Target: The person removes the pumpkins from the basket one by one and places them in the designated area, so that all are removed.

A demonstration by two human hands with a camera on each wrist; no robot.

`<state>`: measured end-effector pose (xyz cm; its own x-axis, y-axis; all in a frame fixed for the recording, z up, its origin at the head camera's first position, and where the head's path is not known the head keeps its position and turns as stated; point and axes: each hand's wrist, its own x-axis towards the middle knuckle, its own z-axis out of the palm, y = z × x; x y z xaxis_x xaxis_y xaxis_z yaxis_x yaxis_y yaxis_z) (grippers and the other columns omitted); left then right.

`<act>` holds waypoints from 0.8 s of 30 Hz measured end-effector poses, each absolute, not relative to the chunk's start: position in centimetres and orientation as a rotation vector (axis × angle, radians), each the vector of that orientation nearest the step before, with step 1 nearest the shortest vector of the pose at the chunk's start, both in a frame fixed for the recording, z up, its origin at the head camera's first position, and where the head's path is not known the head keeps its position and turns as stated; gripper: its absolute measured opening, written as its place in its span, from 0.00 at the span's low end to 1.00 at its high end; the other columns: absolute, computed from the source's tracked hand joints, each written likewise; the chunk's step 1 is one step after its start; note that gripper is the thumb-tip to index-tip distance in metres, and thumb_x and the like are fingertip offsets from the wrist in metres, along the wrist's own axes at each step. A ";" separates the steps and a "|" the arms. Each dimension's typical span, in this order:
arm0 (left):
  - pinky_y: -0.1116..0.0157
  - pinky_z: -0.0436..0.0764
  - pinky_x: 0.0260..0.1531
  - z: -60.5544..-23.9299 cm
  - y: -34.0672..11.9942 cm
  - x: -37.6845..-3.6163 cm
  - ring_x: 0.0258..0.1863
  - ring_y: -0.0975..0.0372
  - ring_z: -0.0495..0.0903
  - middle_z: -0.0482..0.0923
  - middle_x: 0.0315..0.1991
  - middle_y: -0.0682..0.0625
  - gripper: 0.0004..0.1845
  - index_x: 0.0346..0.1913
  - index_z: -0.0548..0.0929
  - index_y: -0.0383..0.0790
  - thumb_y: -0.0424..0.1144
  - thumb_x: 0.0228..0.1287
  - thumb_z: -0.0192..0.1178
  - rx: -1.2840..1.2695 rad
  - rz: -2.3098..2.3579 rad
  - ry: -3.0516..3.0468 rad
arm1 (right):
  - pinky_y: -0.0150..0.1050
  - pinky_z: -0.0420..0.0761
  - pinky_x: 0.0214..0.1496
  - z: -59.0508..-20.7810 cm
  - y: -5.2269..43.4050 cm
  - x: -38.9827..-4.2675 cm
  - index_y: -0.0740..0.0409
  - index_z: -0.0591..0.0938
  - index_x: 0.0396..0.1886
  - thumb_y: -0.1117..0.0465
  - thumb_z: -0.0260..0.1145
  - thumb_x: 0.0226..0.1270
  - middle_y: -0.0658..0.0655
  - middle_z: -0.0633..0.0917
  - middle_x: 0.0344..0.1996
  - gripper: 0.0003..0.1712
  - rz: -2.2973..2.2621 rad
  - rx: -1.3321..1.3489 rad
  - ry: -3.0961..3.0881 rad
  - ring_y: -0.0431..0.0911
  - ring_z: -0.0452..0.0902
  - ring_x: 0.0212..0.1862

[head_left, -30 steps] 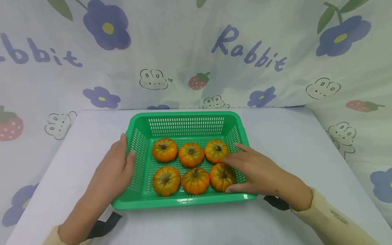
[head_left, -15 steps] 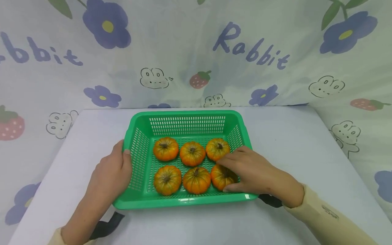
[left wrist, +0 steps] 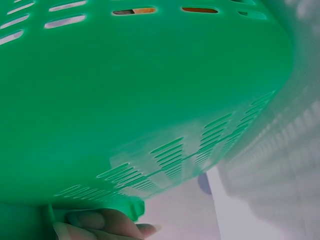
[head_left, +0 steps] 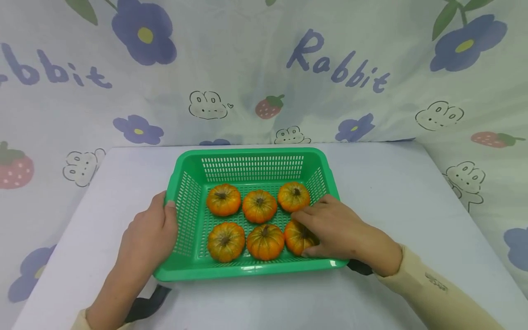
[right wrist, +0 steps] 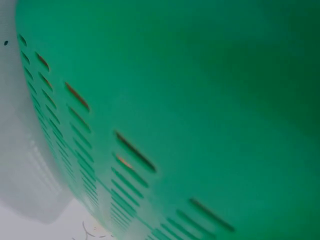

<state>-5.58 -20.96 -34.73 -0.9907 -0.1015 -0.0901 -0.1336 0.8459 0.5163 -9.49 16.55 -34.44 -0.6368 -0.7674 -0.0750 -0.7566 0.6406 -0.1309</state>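
A green slotted basket (head_left: 247,152) stands on the white table and holds six small orange pumpkins in two rows of three. My left hand (head_left: 165,215) grips the basket's left rim, thumb over the edge; its fingertips (left wrist: 100,226) show under the rim in the left wrist view. My right hand (head_left: 313,229) reaches over the right rim, its fingers curled round the front right pumpkin (head_left: 294,238). The front middle pumpkin (head_left: 265,241) and back right pumpkin (head_left: 293,196) lie close beside it. The right wrist view shows only the basket wall (right wrist: 200,100), with orange through the slots.
The white table (head_left: 392,192) has bare surface to the left, right and front of the basket. A printed cloth backdrop (head_left: 264,68) hangs behind and wraps both sides. Black wrist straps (head_left: 144,307) lie at the table's near edge.
My right hand's fingers went from stretched over the pumpkins to curled round the front right one. My left hand slid slightly nearer along the left rim. The basket stayed in place.
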 end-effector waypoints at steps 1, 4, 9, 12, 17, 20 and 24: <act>0.60 0.77 0.14 -34.7 -20.9 -5.6 0.17 0.58 0.77 0.80 0.29 0.41 0.34 0.78 0.54 0.23 0.50 0.86 0.29 -0.191 0.835 2.962 | 0.47 0.71 0.58 -34.4 16.5 -9.5 0.57 0.82 0.60 0.38 0.81 0.56 0.49 0.89 0.46 0.39 -0.115 -1.258 2.734 0.45 0.84 0.48; 0.60 0.77 0.14 -34.7 -20.9 -5.6 0.17 0.58 0.77 0.80 0.28 0.41 0.35 0.78 0.54 0.23 0.50 0.86 0.29 -0.192 0.839 2.960 | 0.47 0.71 0.55 -34.5 16.3 -9.5 0.57 0.82 0.60 0.36 0.80 0.56 0.49 0.90 0.42 0.40 -0.076 -1.236 2.746 0.47 0.85 0.46; 0.59 0.77 0.14 -34.7 -20.9 -5.6 0.17 0.58 0.77 0.79 0.28 0.42 0.35 0.78 0.54 0.23 0.50 0.86 0.29 -0.197 0.843 2.952 | 0.47 0.71 0.53 -34.7 16.0 -9.6 0.55 0.82 0.59 0.34 0.78 0.56 0.49 0.90 0.41 0.40 -0.054 -1.229 2.762 0.47 0.85 0.45; 0.59 0.77 0.14 -34.7 -20.8 -5.6 0.17 0.57 0.77 0.80 0.28 0.41 0.35 0.78 0.54 0.23 0.50 0.86 0.29 -0.205 0.843 2.956 | 0.46 0.70 0.49 -34.8 15.9 -9.6 0.54 0.83 0.58 0.33 0.78 0.56 0.49 0.89 0.41 0.39 -0.061 -1.238 2.771 0.46 0.85 0.44; 0.60 0.78 0.14 -34.7 -20.8 -5.5 0.17 0.58 0.77 0.80 0.29 0.40 0.35 0.78 0.55 0.23 0.50 0.86 0.30 -0.207 0.855 2.962 | 0.44 0.67 0.44 -35.1 15.8 -9.7 0.53 0.83 0.58 0.31 0.77 0.55 0.49 0.86 0.41 0.40 -0.035 -1.244 2.784 0.45 0.84 0.40; 0.60 0.78 0.14 -34.7 -20.7 -5.5 0.17 0.58 0.77 0.81 0.29 0.40 0.35 0.77 0.56 0.23 0.50 0.86 0.30 -0.210 0.858 2.963 | 0.44 0.68 0.43 -35.1 15.8 -9.7 0.53 0.83 0.60 0.30 0.77 0.55 0.51 0.85 0.43 0.42 -0.017 -1.242 2.789 0.45 0.83 0.38; 0.60 0.78 0.13 -34.7 -20.7 -5.5 0.17 0.57 0.77 0.81 0.29 0.40 0.35 0.77 0.57 0.22 0.50 0.86 0.30 -0.208 0.853 2.972 | 0.44 0.68 0.43 -35.2 15.7 -9.8 0.54 0.82 0.62 0.31 0.77 0.56 0.52 0.86 0.44 0.43 -0.019 -1.252 2.792 0.46 0.81 0.34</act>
